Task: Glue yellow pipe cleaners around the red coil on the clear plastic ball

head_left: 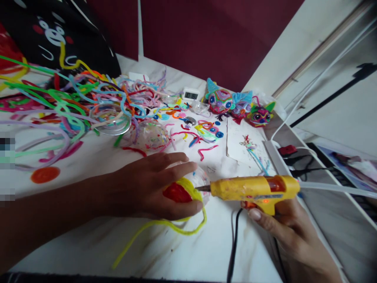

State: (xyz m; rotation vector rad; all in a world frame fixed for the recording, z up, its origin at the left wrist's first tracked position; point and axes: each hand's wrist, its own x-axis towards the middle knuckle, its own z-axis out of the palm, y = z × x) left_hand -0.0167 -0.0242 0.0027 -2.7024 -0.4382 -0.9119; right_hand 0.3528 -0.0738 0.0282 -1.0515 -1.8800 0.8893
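My right hand [294,228] grips a yellow hot glue gun [244,188] by its handle, thumb below the trigger. An orange light glows on its side. Its metal nozzle points left at a yellow pipe cleaner [194,189] that curves around a red piece [176,192]. My left hand [147,181] bends its fingers over this piece and the clear plastic dome [203,177] around it, holding them on the table. The loose tail of the pipe cleaner trails to the lower left. Part of the dome is hidden under my fingers.
Many coloured pipe cleaners [67,102] lie heaped at the back left. Another clear dome [153,135] is beyond my left hand. Several decorated animal heads [219,101] and a small digital clock [191,94] stand at the back. A black cord [234,243] crosses the front.
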